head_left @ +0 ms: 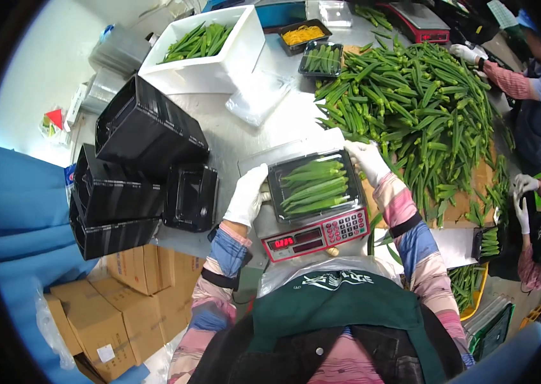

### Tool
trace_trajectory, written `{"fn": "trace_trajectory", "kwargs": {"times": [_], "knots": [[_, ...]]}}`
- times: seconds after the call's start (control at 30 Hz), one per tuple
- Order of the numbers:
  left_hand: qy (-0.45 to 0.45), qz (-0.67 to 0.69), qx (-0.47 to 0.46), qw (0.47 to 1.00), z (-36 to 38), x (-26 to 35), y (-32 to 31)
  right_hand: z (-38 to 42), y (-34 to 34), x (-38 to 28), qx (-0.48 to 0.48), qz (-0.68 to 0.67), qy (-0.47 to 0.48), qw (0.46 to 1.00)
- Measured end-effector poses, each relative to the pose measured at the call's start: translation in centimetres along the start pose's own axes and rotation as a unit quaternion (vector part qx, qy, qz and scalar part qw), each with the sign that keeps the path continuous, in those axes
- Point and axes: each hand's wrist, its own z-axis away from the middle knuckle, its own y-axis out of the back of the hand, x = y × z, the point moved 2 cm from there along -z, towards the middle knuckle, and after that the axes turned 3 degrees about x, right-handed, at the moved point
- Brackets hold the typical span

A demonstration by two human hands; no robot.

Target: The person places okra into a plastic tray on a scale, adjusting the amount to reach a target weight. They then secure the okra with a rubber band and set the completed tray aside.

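Centre frame: both gloved hands grip the black tray (315,187) of okra on the scale (314,232), left hand (247,195) and right hand (366,161) at opposite edges. Best release before reading the display.

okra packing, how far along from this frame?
Done: two filled black trays sit beyond the scale, plus okra in the white foam box. In hand: a black plastic tray of green okra rests on the red-keyed digital scale, left hand and right hand at its edges. Left: a big loose okra heap and stacks of empty black trays.
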Motion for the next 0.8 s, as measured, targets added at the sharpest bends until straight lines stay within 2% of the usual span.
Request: {"fn": "trace_trajectory", "kwargs": {"times": [0.1,0.2,0.27,0.33,0.4,0.47,0.5,0.57,0.6,0.67,0.7,0.8], "knots": [[0.066,0.128,-0.043,0.989,-0.3,-0.1,0.3,-0.7,1.1,1.2,-0.093,-0.013,-0.005,0.996],[0.102,0.225,-0.118,0.962,0.2,-0.2,-0.4,2.6,-0.7,-0.9,-0.133,-0.287,-0.109,0.942],[0.090,0.243,-0.147,0.955,1.0,0.0,-0.7,2.4,0.5,0.1,-0.218,-0.288,-0.081,0.929],[0.060,0.241,-0.181,0.951,2.7,0.8,-1.7,3.6,1.1,-0.7,-0.222,-0.276,-0.042,0.934],[0.053,0.218,-0.120,0.967,3.8,0.9,-1.0,3.1,1.3,-1.5,-0.209,-0.235,-0.003,0.949],[0.056,0.136,-0.132,0.980,4.9,3.1,-2.0,3.2,1.9,-4.3,-0.228,-0.166,0.010,0.959],[0.043,0.091,-0.124,0.987,5.0,3.9,-2.4,4.7,1.2,-8.0,-0.216,-0.138,0.000,0.967],[0.011,0.002,-0.107,0.994,4.8,5.4,-3.2,2.9,0.5,-10.3,-0.227,-0.060,0.035,0.971],[-0.048,-0.159,-0.185,0.969,4.8,6.5,-3.5,1.9,0.1,-11.5,-0.230,-0.021,0.053,0.971],[-0.019,-0.270,-0.241,0.932,5.7,9.1,-6.4,0.1,-1.6,-14.5,-0.242,0.108,0.087,0.960],[0.021,-0.269,-0.245,0.931,5.0,8.8,-6.7,-0.5,-3.0,-15.7,-0.244,0.113,0.091,0.959],[0.055,-0.122,-0.208,0.969,3.5,8.8,-7.7,-4.3,-6.3,-18.6,-0.261,0.156,0.058,0.951]]}}
